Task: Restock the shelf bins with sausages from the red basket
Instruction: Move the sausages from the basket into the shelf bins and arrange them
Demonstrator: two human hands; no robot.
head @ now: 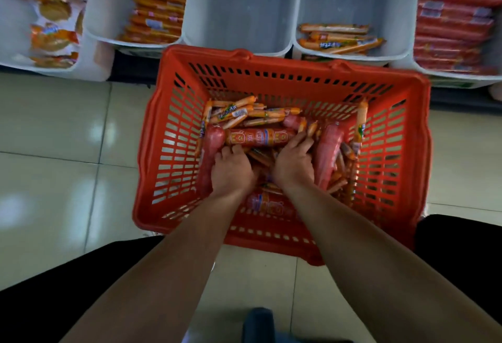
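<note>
The red basket (274, 69) sits on the floor (54, 125), just near of the white shelf bins (239, 3). Both hands are down in its pile of sausages (260, 137). The left hand (232, 171) and right hand (294, 163) have their fingers bent into the pile; whether either grips anything cannot be told. A right bin holds a few thin sausages.
</note>
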